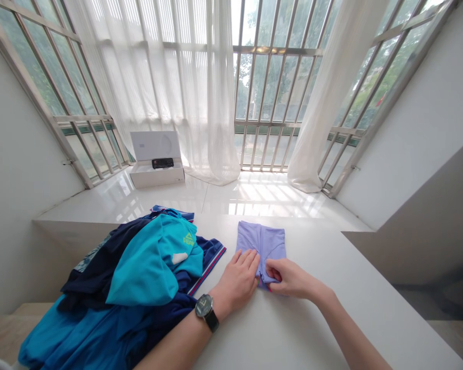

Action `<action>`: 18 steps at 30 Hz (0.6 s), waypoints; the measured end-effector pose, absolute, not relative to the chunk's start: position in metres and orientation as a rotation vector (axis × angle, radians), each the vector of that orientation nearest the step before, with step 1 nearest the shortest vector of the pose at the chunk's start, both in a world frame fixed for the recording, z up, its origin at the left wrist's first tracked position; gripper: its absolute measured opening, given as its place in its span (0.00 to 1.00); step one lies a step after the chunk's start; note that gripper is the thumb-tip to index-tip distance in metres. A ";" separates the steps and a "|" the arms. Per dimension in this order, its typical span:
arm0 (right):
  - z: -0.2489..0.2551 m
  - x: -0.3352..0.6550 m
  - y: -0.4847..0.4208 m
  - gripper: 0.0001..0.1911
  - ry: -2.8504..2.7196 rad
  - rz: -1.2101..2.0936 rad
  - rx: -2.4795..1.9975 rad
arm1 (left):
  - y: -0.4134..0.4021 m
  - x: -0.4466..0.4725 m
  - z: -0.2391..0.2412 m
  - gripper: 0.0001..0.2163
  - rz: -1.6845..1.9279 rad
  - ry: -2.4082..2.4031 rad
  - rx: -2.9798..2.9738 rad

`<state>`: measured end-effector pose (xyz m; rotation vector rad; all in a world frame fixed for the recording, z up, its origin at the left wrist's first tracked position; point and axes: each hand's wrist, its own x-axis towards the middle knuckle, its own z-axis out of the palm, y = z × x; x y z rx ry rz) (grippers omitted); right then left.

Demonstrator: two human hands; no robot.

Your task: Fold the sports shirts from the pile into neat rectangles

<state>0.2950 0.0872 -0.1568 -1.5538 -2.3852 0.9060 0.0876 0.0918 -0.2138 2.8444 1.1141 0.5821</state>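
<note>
A lavender garment [270,239], folded into a compact shape, lies on the white tabletop [320,252]. My left hand [242,270] rests flat on its lower left part with fingers stretched out; a black-strapped watch [204,307] is on that wrist. At the lower right edge, my right hand [283,277] has curled fingers pinching the lavender cloth. A small bit of red and green shows at the garment's bottom edge, partly hidden by my hands. What kind of garment it is cannot be made out.
A heap of clothes lies left of my hands, with a turquoise shirt [150,267] on top of navy pieces [96,277]. An open white box [158,174] holding a dark device [162,163] stands on the window sill. White curtains [212,103] hang before barred windows.
</note>
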 end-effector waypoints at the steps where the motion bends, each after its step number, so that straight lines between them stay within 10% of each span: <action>1: -0.157 0.295 0.087 0.12 -2.391 0.888 -1.555 | 0.091 0.088 -0.213 0.24 0.577 1.106 2.846; 18: -0.156 0.293 0.083 0.12 -2.446 0.871 -1.527 | 0.091 0.089 -0.218 0.23 0.573 1.125 2.851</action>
